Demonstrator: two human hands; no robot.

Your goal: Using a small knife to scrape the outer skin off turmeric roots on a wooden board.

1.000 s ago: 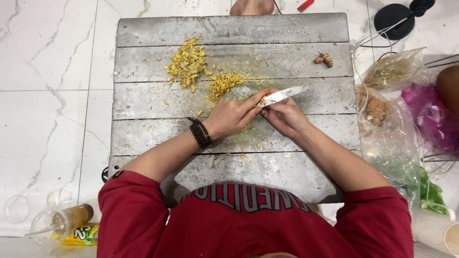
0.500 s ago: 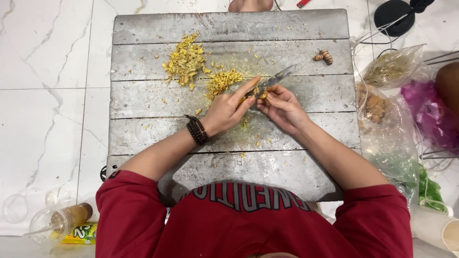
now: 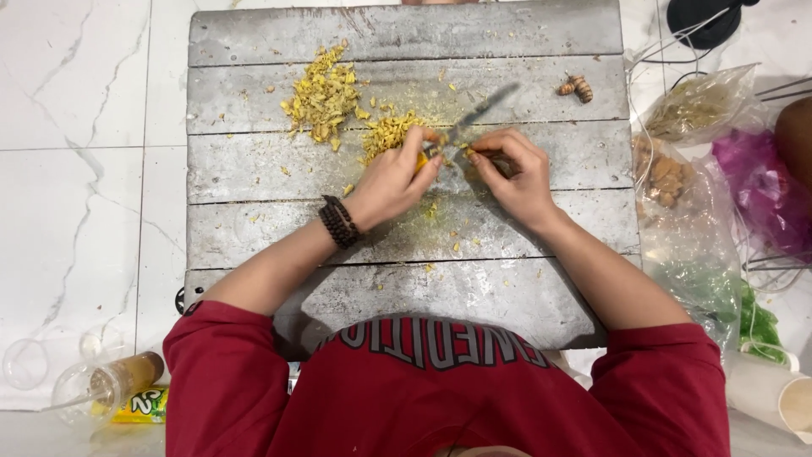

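Note:
My right hand (image 3: 514, 173) grips the handle of a small knife (image 3: 475, 117) whose blade points up and away to the right, blurred. My left hand (image 3: 396, 179), with a dark bead bracelet on the wrist, pinches a small yellow-orange root piece (image 3: 422, 159) right at the blade's base. Both hands meet over the middle of a grey wooden plank board (image 3: 254, 220). Two heaps of yellow peelings (image 3: 323, 95) (image 3: 387, 132) lie just beyond my left hand. A brown unpeeled root (image 3: 575, 86) rests at the board's far right.
Clear plastic bags with more roots (image 3: 668, 173) lie right of the board, with a pink bag (image 3: 761, 186) and green bag (image 3: 759, 326) beyond. A paper cup (image 3: 774, 393) sits at lower right. A plastic cup with a straw (image 3: 101, 385) stands on the white tiles at lower left.
The knife blade swung from pointing right to pointing up-right. Both hands stayed together, working the yellow piece at the same spot on the board.

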